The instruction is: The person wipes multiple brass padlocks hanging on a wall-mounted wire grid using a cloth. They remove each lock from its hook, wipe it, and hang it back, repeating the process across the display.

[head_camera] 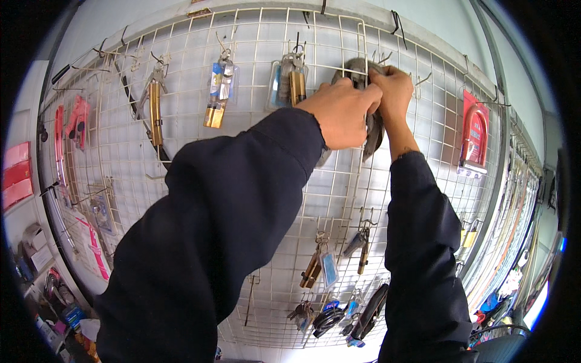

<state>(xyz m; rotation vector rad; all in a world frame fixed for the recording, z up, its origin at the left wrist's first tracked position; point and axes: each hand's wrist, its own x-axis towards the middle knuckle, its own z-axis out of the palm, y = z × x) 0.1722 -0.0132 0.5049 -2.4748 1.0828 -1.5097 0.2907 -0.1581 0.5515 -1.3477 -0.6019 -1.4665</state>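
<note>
Both my hands are raised to a white wire grid panel on the wall. A grey cloth is bunched around the panel's vertical edge wire, part of it hanging below my hands. My left hand has its fingers curled on the cloth, knuckles towards me. Beside it, slightly higher, my right hand pinches the cloth against the wire. My fingertips are partly hidden. Just left of my left hand hang brass lock cylinders with keys in a clear pack.
More brass lock cylinders and a packaged one hang leftwards. A U-shaped lock on red card hangs at right. Bare wire hooks jut out near my right hand. Lower down are a coiled black cable and brass cylinders.
</note>
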